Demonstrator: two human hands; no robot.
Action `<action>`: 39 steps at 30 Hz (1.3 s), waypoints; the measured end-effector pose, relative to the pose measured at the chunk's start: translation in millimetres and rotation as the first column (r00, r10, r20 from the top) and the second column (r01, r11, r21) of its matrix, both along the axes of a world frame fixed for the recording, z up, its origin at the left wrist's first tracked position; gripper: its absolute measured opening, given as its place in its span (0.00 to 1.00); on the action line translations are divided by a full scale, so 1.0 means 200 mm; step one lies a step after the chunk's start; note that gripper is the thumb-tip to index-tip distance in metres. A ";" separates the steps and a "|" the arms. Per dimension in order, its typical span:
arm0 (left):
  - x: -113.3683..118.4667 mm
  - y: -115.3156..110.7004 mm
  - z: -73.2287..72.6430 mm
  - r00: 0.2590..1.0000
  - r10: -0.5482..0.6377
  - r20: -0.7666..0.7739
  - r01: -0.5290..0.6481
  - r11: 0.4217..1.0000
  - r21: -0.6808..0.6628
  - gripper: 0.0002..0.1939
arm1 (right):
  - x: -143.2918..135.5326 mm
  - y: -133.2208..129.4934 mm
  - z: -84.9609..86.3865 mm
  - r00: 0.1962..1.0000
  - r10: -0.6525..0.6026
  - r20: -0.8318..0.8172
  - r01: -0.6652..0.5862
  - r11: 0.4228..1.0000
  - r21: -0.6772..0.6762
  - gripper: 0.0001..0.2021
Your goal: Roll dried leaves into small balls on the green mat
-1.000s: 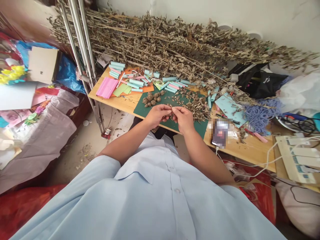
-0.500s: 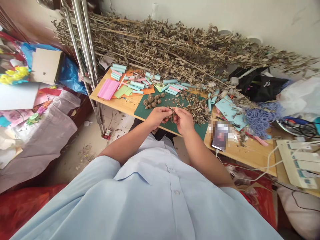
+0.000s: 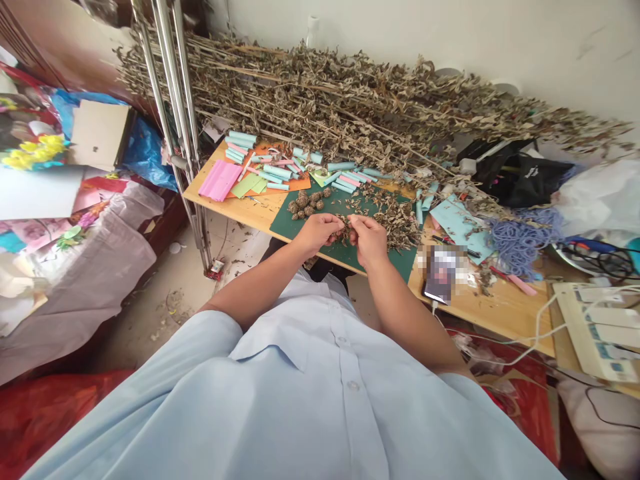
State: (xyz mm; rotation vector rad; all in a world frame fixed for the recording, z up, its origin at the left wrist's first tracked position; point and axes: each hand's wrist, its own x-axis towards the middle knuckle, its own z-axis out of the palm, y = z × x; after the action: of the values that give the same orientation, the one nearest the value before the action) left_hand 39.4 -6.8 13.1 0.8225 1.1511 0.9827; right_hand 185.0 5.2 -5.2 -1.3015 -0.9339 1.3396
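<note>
2 hands, left hand (image 3: pixel 319 232) and right hand (image 3: pixel 369 240), meet low over the green mat (image 3: pixel 399 262), probably so crumbs land there; their fingers pinch dried leaf (image 3: pixel 343 232) between them. Beyond, clustered brown balls (image 3: pixel 309 203) sit apart from loose leaves (image 3: pixel 397 223), seemingly sorted. Paper rolls (image 3: pixel 346 181), then leafy stalks (image 3: pixel 320 87), lie behind.

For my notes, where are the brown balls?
In the head view, the brown balls lie on the left side of the green mat, beyond the left hand.
</note>
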 end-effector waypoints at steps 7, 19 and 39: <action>-0.04 0.07 -0.04 0.988 0.022 -0.151 -0.017 0.999 0.033 0.10 | 0.03 0.05 -0.03 0.977 0.010 0.212 -0.026 0.997 0.076 0.15; -0.06 0.07 0.05 0.980 0.059 0.193 -0.045 0.996 -0.077 0.07 | -0.04 -0.03 0.03 0.936 0.133 0.326 -0.198 0.965 0.175 0.16; -0.08 0.10 0.04 0.968 -0.113 0.224 0.130 0.989 -0.064 0.09 | -0.03 -0.04 0.02 0.816 -0.131 0.563 -0.105 0.924 0.368 0.19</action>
State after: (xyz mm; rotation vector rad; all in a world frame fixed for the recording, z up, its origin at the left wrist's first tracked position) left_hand 24.3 14.1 21.4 0.6943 0.9317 0.8969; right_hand 179.6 -3.6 -1.2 -1.4162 -1.5190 0.6771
